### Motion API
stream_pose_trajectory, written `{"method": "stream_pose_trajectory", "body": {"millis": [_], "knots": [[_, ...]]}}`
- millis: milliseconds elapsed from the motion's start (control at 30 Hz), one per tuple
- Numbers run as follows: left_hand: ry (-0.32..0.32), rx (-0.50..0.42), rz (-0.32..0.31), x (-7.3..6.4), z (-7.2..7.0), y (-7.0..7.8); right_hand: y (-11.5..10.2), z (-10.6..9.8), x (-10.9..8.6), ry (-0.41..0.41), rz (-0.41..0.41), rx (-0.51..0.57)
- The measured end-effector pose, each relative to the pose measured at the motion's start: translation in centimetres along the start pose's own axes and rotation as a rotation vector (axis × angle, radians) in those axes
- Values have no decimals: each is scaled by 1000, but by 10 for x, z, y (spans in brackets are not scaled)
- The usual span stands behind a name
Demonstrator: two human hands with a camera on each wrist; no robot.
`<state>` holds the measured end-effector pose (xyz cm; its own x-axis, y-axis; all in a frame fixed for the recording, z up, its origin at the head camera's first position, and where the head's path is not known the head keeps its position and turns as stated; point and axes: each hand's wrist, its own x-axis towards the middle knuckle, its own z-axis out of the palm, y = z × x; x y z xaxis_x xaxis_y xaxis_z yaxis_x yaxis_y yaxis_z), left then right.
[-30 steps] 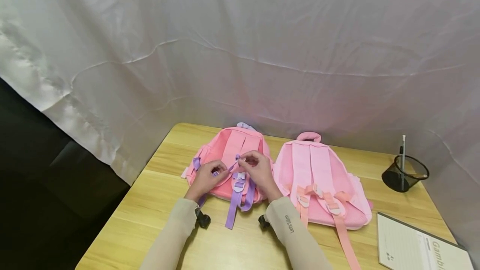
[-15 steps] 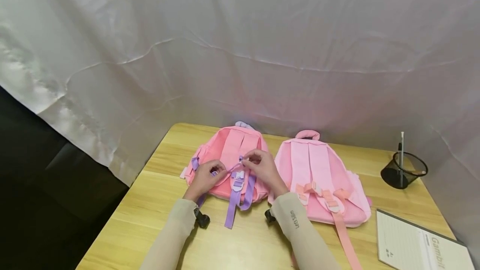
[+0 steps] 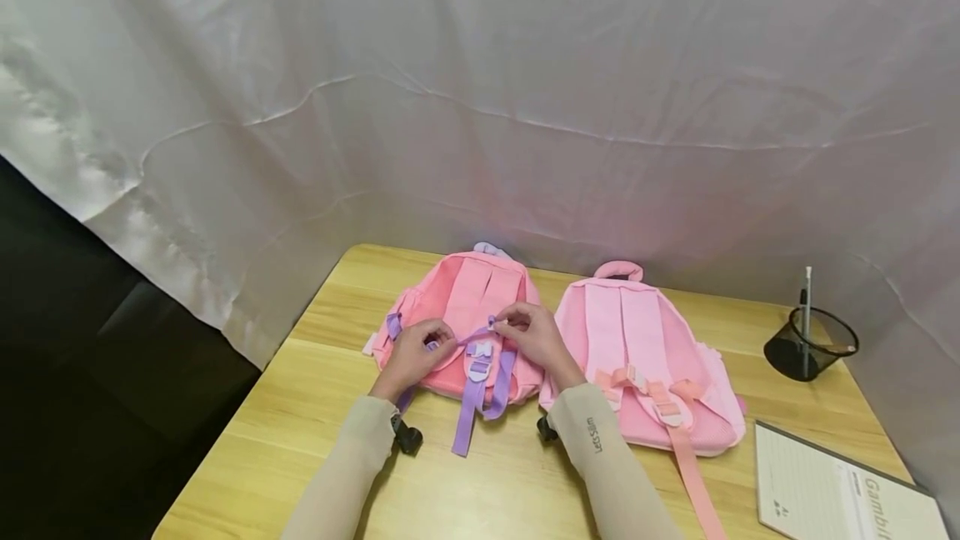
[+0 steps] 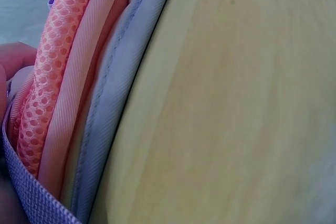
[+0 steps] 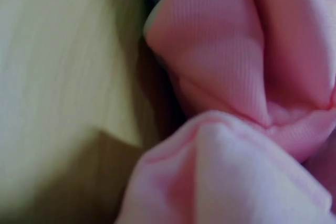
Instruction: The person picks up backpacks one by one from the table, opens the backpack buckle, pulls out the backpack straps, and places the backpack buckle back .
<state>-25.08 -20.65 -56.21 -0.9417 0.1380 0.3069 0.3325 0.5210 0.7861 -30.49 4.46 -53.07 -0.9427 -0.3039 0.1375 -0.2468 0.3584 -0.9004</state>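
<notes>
A pink backpack [image 3: 468,286] with purple straps lies back panel up on the table. Over its lower half, my left hand [image 3: 415,355] pinches one end of a short purple strap [image 3: 472,336]. My right hand [image 3: 536,342] pinches the other end, by a small purple fitting [image 3: 491,322] at its fingertips; its exact kind is too small to tell. Between the hands sits a white-and-purple buckle [image 3: 479,351] on the chest of the bag. Fingers [image 4: 16,59] show at the left wrist view's edge, beside pink mesh [image 4: 55,61] and purple webbing [image 4: 37,192].
A second, lighter pink backpack [image 3: 603,315] with peach straps lies to the right, close to my right wrist. Further right stand a black mesh pen cup [image 3: 787,354] and a notebook [image 3: 817,473]. A grey curtain [image 3: 480,107] hangs behind the wooden table [image 3: 247,457].
My right hand has shifted a little to the right, away from the left hand, taking the small fitting along. More purple strap now shows between the hands. My left hand has stayed almost still.
</notes>
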Motion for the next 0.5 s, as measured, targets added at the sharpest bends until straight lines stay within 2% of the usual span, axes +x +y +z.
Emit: {"method": "stream_pose_trajectory", "body": {"millis": [167, 500], "knots": [[-4, 1, 10, 0, 0, 0, 6, 0, 0, -14, 35, -9], [-23, 16, -17, 0, -2, -1, 13, 4, 0, -49, -29, -140]]}}
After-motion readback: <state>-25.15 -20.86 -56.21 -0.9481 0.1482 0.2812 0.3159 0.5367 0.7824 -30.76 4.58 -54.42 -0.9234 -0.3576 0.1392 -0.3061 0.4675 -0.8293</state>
